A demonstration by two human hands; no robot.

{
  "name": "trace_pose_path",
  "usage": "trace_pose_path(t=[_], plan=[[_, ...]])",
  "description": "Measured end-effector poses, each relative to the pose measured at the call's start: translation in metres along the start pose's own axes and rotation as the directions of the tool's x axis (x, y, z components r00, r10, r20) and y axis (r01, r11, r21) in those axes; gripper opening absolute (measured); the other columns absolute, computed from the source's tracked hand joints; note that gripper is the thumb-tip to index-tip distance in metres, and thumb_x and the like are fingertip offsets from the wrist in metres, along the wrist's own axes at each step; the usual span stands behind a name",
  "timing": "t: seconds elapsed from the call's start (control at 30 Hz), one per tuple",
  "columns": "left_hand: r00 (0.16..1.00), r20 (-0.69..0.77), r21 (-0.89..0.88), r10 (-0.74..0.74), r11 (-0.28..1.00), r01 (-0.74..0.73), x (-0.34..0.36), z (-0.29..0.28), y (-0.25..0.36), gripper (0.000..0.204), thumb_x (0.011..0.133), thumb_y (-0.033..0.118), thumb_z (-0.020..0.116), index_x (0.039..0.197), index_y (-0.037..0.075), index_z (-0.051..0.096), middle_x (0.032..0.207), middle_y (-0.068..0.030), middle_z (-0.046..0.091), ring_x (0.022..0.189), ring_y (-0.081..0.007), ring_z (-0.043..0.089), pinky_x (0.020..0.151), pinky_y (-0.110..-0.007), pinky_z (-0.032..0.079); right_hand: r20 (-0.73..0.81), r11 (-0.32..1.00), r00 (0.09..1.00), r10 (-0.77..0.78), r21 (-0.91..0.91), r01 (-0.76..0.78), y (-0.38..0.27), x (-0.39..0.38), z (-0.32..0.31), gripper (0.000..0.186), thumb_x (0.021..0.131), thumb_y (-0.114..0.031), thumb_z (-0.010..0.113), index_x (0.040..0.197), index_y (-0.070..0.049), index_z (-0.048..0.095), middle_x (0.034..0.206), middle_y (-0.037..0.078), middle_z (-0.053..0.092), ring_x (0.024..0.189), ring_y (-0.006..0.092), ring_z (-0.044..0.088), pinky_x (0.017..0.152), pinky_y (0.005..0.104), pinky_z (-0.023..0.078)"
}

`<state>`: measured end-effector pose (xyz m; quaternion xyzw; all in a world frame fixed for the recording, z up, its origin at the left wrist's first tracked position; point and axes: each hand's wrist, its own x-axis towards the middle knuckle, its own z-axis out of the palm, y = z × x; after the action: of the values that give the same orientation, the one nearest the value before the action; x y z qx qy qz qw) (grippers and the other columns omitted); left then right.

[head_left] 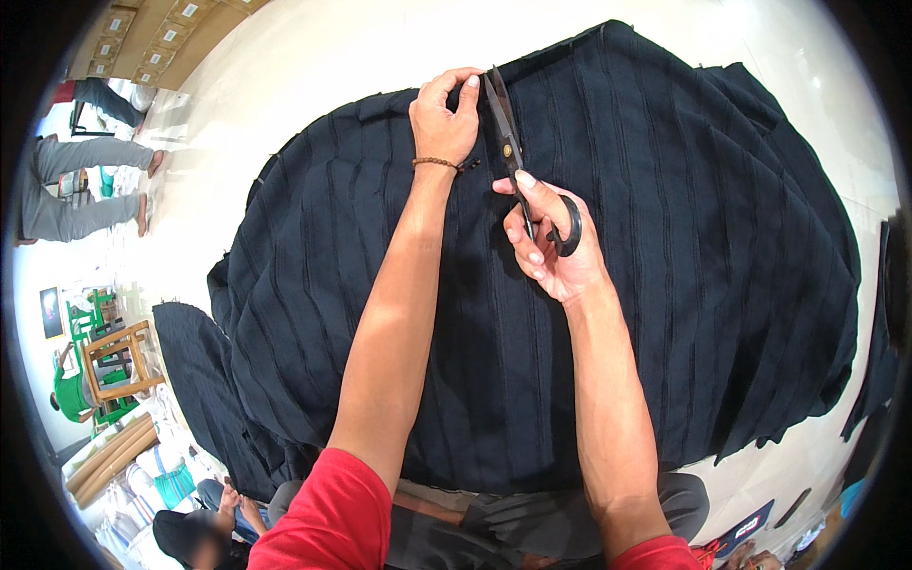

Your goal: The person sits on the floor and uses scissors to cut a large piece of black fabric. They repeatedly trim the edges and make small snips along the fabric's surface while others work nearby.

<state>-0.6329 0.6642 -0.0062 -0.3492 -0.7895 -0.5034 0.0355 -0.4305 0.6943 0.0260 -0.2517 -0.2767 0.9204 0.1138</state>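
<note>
Head view shows one pair of scissors (pixel 507 150) at the far edge of one large dark striped cloth (pixel 665 190), which is spread, with some folds, on the pale floor (pixel 323 47) in front of the seated person. I judge that the step in hand is a cut, or a small trimming, at this edge. The left hand (pixel 445 119) seems to pinch the border between thumb and finger; the right hand (pixel 568 266) grasps the scissors by their black handles, the blades slightly apart and pointing away, their tips just beside the left fingertips. Whether the blades have cloth between them, I cannot tell. The next move calls, in my opinion, for a steady edge and a short closing of the blades — with the left fingertips kept out of their way. Counted, there are two hands at work, one beaded bracelet (pixel 435 162) on the left wrist, two red sleeves (pixel 328 518) and, at the left side, one wooden chair-like frame (pixel 128 389). The stacked boxes (pixel 157 47) are too small for me to count surely.
</note>
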Motion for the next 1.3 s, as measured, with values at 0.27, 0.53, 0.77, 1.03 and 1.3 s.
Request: trace_pose_path(t=[0.27,0.53,0.77,1.03,1.3], plan=[[1.0,0.013,-0.017,0.004,1.0,-0.004,0.0,-0.0002,-0.0004,0.018,0.097,0.021,0.066,0.108,0.012,0.076,0.108,-0.007,0.075,0.108,-0.0201,0.067,0.099,-0.035,0.048,0.006,1.0,1.0,-0.016,0.021,0.015,0.0005,0.0003,0.0004,0.04,0.095,-0.034,0.069,0.106,0.004,0.065,0.061,0.008,0.063,0.035,0.0055,0.045,0.029,0.0184,0.035],[1.0,0.018,-0.033,-0.002,0.999,0.003,-0.0001,-0.0002,0.0018,0.018,0.097,0.02,0.066,0.108,0.011,0.076,0.109,-0.0063,0.075,0.108,-0.0189,0.067,0.099,-0.034,0.048,0.007,1.0,1.0,-0.012,0.014,0.012,-0.0007,-0.0006,0.0007,0.04,0.096,-0.034,0.069,0.106,0.004,0.065,0.061,0.009,0.063,0.035,0.0054,0.045,0.029,0.0183,0.035],[1.0,0.025,-0.038,0.008,0.999,-0.007,-0.0002,-0.0002,0.001,0.017,0.097,0.019,0.066,0.108,0.011,0.077,0.109,-0.0064,0.075,0.109,-0.0187,0.067,0.099,-0.034,0.048,0.02,0.999,1.0,-0.016,0.051,0.015,-0.0009,-0.0005,-0.0003,0.04,0.096,-0.034,0.069,0.106,0.005,0.065,0.062,0.009,0.064,0.036,0.0058,0.046,0.03,0.0185,0.036],[1.0,0.015,-0.006,0.001,1.0,-0.001,-0.0005,-0.0014,0.0003,0.019,0.097,0.022,0.067,0.107,0.01,0.077,0.108,-0.0085,0.075,0.107,-0.0209,0.068,0.097,-0.035,0.049,0.036,0.996,0.999,-0.026,0.086,0.022,0.0025,0.0013,-0.0034,0.041,0.097,-0.033,0.068,0.108,0.006,0.065,0.062,0.009,0.064,0.036,0.0061,0.046,0.03,0.0187,0.036],[1.0,-0.009,0.018,-0.022,1.0,0.022,0.0,-0.0004,-0.0025,0.021,0.096,0.025,0.068,0.105,0.008,0.076,0.106,-0.0119,0.075,0.104,-0.023,0.069,0.096,-0.036,0.05,0.03,0.995,0.999,-0.021,0.093,0.018,0.0024,0.001,-0.0032,0.042,0.098,-0.032,0.065,0.11,0.008,0.065,0.064,0.011,0.066,0.036,0.0073,0.047,0.029,0.0189,0.038]])
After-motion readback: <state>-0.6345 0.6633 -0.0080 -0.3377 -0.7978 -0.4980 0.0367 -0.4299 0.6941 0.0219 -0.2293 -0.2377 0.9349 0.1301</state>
